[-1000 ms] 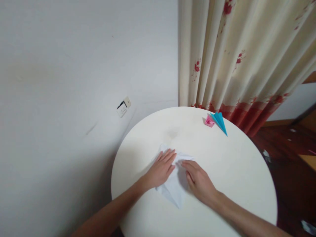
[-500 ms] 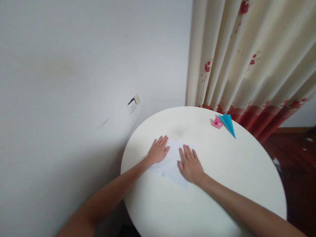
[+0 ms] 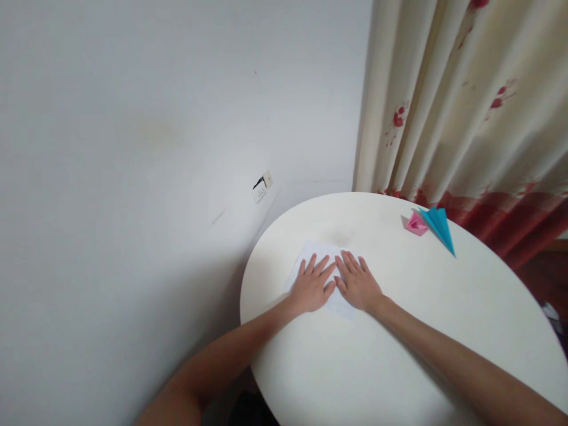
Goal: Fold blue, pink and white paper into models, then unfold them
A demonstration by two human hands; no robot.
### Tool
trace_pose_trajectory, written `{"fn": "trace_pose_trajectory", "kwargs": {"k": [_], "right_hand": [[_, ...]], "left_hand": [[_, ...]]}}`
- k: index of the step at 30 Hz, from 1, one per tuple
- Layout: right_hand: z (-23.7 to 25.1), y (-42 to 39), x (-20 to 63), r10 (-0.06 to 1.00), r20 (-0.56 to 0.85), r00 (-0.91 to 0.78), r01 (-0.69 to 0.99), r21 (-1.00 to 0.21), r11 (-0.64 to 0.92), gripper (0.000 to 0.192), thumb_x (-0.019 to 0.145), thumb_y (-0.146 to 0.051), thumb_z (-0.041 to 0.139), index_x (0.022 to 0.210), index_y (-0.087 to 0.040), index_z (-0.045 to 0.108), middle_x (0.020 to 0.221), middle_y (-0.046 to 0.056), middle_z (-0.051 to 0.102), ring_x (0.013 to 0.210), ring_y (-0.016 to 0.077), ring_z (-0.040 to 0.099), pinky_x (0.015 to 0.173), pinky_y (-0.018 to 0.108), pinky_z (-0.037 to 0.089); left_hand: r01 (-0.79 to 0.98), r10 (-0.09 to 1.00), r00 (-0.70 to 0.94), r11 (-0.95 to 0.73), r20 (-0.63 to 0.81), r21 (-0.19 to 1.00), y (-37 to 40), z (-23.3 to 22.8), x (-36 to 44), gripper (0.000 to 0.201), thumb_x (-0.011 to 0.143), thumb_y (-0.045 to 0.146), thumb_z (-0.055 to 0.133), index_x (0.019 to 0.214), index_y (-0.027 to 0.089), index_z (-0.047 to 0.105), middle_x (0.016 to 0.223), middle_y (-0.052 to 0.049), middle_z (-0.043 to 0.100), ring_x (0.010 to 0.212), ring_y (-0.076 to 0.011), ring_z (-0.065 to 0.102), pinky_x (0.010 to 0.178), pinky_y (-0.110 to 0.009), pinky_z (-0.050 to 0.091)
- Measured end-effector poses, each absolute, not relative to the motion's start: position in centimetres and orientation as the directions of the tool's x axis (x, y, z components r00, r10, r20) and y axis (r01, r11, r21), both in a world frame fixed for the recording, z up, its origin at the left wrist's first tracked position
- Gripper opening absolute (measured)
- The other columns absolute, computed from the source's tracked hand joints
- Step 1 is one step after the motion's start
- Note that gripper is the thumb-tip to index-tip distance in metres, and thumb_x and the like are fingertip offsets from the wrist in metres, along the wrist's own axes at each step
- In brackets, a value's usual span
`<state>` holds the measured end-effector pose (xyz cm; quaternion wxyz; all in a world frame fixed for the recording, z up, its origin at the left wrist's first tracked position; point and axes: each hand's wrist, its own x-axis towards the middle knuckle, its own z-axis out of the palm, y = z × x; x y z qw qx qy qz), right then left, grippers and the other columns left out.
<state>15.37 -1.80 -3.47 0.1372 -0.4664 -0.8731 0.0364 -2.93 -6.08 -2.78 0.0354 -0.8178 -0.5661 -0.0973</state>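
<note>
A white sheet of paper [image 3: 342, 306] lies flat on the round white table, partly covered by both hands. My left hand [image 3: 310, 287] rests on its left and middle part, palm down with the fingers spread. Palm down as well, my right hand [image 3: 358, 281] lies over its right part, fingers stretched forward and slightly apart. The two hands' thumbs and index fingers nearly meet. Neither hand grips anything.
On the far right of the table [image 3: 399, 367], a pink folded paper piece [image 3: 417, 224] lies beside a blue paper plane [image 3: 439, 228]. A white wall with a socket [image 3: 260, 191] borders the left; a flowered curtain [image 3: 408, 118] hangs behind.
My hands have come closer together over the sheet; the left one has slid inward, uncovering the paper's far left corner. The whole view has shifted, so things appear farther right.
</note>
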Motion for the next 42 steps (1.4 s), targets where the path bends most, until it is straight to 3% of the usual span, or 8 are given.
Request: {"fn": "trace_pose_trajectory", "kwargs": {"k": [5,11,17,28,31,35,39,42], "right_hand": [[-3.3,-2.0,15.6,0.851,0.302,-0.43,0.823,-0.258,0.507,0.064,0.102,-0.045,0.028,0.155,-0.009,0.026,0.164,0.019,0.018,0.153,0.0302,0.008,0.12,0.053,0.016],[-2.0,-2.4,16.4,0.87,0.231,-0.436,0.813,-0.312,0.491,0.052,0.102,-0.042,0.031,0.144,-0.015,0.046,0.162,0.019,0.025,0.152,0.0314,0.013,0.119,0.051,0.018],[-1.7,-1.6,18.0,0.896,0.227,-0.381,0.822,-0.362,0.44,0.049,0.1,-0.038,0.036,0.143,-0.016,0.046,0.16,0.017,0.029,0.151,0.0302,0.017,0.12,0.047,0.019],[-2.1,6.7,30.9,0.867,0.49,0.086,0.915,-0.384,0.126,0.046,0.089,-0.016,0.049,0.135,-0.011,0.05,0.142,0.022,0.046,0.129,0.0327,0.043,0.105,0.046,0.037],[-1.7,8.4,33.4,0.858,0.466,0.215,0.91,-0.415,-0.003,0.046,0.093,-0.02,0.048,0.137,-0.009,0.048,0.134,0.023,0.049,0.123,0.0332,0.047,0.102,0.044,0.036],[-1.4,9.8,34.0,0.896,0.352,0.272,0.89,-0.445,-0.095,0.051,0.094,-0.023,0.048,0.144,-0.016,0.041,0.131,0.018,0.051,0.113,0.0287,0.054,0.092,0.039,0.04],[-0.8,10.8,33.1,0.928,0.276,0.249,0.887,-0.449,-0.104,0.035,0.096,-0.02,0.042,0.128,-0.011,0.056,0.12,0.018,0.059,0.102,0.0244,0.058,0.083,0.035,0.041],[-0.3,10.4,31.3,0.95,0.262,0.172,0.89,-0.454,-0.036,0.028,0.096,-0.017,0.043,0.113,-0.012,0.064,0.108,0.016,0.065,0.097,0.0224,0.059,0.08,0.031,0.04]], "left_hand": [[0.973,0.96,0.211,-0.224,0.186,0.05,-2.3,-2.4,-6.4,0.057,0.098,0.05,0.038,0.153,0.038,0.033,0.162,0.0,0.029,0.149,-0.0397,0.022,0.115,-0.067,0.022],[0.998,0.996,0.048,-0.052,0.081,0.04,5.2,-1.6,-12.4,0.057,0.097,0.049,0.033,0.153,0.037,0.032,0.163,0.0,0.026,0.15,-0.0399,0.017,0.115,-0.067,0.016],[0.997,0.997,0.063,-0.064,0.041,0.035,10.2,-1.1,-14.4,0.059,0.098,0.051,0.026,0.154,0.034,0.031,0.164,-0.003,0.023,0.15,-0.0407,0.016,0.113,-0.069,0.016],[0.991,0.992,0.126,-0.124,-0.022,0.05,10.4,0.1,-16.1,0.059,0.098,0.054,0.027,0.154,0.035,0.03,0.164,-0.004,0.021,0.152,-0.0369,0.012,0.114,-0.07,0.012],[0.99,0.985,0.117,-0.126,0.128,0.062,9.2,1.0,-14.5,0.057,0.1,0.05,0.025,0.154,0.033,0.031,0.165,-0.006,0.019,0.152,-0.0377,0.008,0.113,-0.072,0.011],[0.955,0.896,0.16,-0.247,0.415,0.163,6.5,2.0,-9.1,0.055,0.101,0.044,0.028,0.153,0.025,0.035,0.157,-0.012,0.038,0.15,-0.032,0.022,0.118,-0.06,0.02],[0.816,0.831,0.33,-0.49,0.447,0.308,3.8,2.2,-2.7,0.04,0.099,0.038,0.041,0.132,0.022,0.058,0.134,-0.01,0.062,0.133,-0.0276,0.05,0.114,-0.05,0.034],[0.697,0.832,0.345,-0.537,0.435,0.475,2.8,1.5,0.6,0.029,0.097,0.031,0.045,0.113,0.022,0.068,0.116,-0.009,0.069,0.112,-0.0231,0.063,0.104,-0.043,0.047]]}}
